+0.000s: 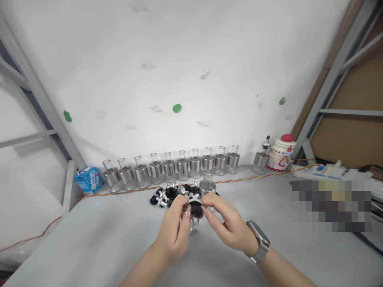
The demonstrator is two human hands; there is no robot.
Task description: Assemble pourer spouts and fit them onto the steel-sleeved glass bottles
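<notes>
My left hand (174,229) and my right hand (229,224) meet above the table, pinching a black-and-silver bottle stopper (196,209) between thumbs and fingers. Its black, ringed end points toward me, and silver metal shows on the far side. Just behind my fingers stands a glass bottle (207,185) with a metal sleeve and a bare neck, its lower part mostly covered by my right hand. A pile of black and silver stopper parts (171,193) lies past my left fingers. Below the held stopper, a small silver part (194,227) shows partly between my hands.
Several metal-sleeved glass bottles (155,169) line the wall. One bottle with a pourer (261,158) stands right, beside a white-and-red jar (280,153). A blue carton (89,180) sits left. A twisted red-yellow wire (239,180) crosses the grey table (113,235). White plastic items (332,172) lie right.
</notes>
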